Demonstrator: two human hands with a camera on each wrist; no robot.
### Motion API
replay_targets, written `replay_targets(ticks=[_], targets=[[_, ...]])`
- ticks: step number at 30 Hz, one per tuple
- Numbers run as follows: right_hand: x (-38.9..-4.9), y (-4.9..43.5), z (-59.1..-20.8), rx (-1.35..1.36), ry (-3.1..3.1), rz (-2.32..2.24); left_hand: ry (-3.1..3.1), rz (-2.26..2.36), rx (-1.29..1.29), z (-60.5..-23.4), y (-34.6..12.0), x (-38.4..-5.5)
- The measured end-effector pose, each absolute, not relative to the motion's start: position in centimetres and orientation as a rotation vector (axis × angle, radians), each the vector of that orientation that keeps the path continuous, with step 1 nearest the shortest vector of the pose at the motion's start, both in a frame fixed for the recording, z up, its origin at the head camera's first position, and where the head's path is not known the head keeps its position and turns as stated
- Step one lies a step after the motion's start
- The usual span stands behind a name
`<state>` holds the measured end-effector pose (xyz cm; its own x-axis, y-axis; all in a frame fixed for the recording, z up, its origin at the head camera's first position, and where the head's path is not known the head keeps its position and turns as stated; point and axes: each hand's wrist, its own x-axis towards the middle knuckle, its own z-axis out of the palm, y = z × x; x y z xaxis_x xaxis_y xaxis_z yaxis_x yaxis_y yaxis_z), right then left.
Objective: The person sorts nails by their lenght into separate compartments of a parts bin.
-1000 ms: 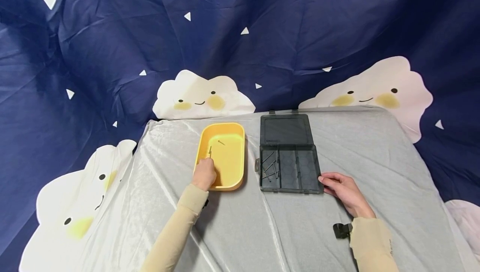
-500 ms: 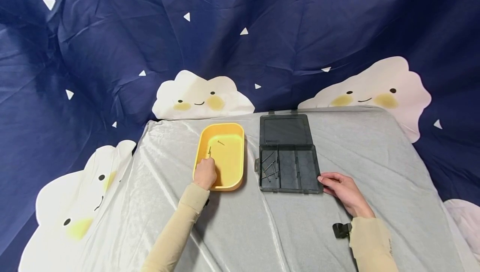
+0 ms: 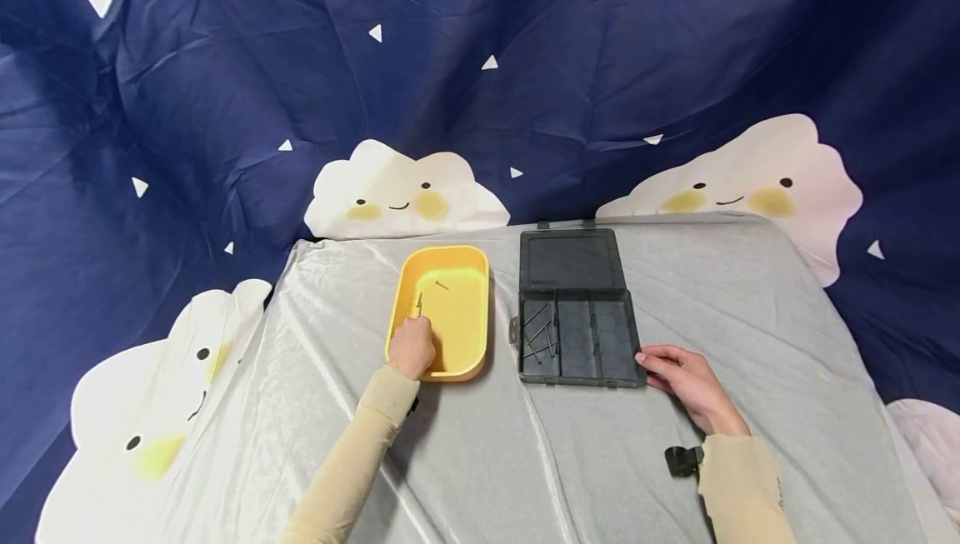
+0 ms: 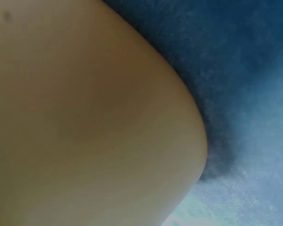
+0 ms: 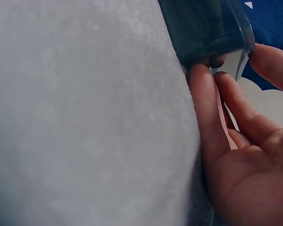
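"Navy fabric printed with smiling white clouds (image 3: 450,94) hangs behind a worktop draped in pale grey plush cloth (image 3: 480,461). What sits on it?"

"On the left, a deep yellow tray with rounded corners (image 3: 467,319); just to its right, a dark grey translucent plastic case (image 3: 576,336), its lid (image 3: 572,259) folded back. I'd guess they stand together so that both are within easy reach."

"And the small pieces?"

"Slim metal fasteners, screws or nails. One (image 3: 442,285) lies in the tray's far part, another (image 3: 419,304) just beyond the left hand (image 3: 411,347). Several more lie crossed in the case's left compartment."

"How is each grip?"

"The right hand (image 3: 688,381) pinches the case's near right corner, fingertips parted only by its wall, probably to steady it. The left reaches down inside the tray, knuckles up; I can't tell how far its fingers are closed, or whether they have hold of anything."

"No help from the left wrist view?"

"None: blurred skin fills most of it. In the right wrist view the case is cut off at the top, and some fingers hide behind others. Overlap makes the fasteners hard to count."
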<state>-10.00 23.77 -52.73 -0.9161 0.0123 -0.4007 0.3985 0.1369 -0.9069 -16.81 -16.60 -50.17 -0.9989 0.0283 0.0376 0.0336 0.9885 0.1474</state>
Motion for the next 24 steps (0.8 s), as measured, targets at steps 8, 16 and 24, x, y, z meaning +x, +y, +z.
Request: replay_targets(ticks=[8, 16, 24], targets=[[-9.94, 23.86, -52.77, 0.385, 2.12, -1.855, -3.1, -0.232, -0.096, -50.39, -16.72, -16.78], [-9.91, 23.9, -52.81, 0.38, 2.11, -1.872, -3.091, -0.257, -0.117, -50.39, -16.78, -16.92], [-9.91, 23.89, -52.77, 0.379, 2.111, -1.87, -3.106, -0.324, -0.117, -50.31, -16.83, -17.18]])
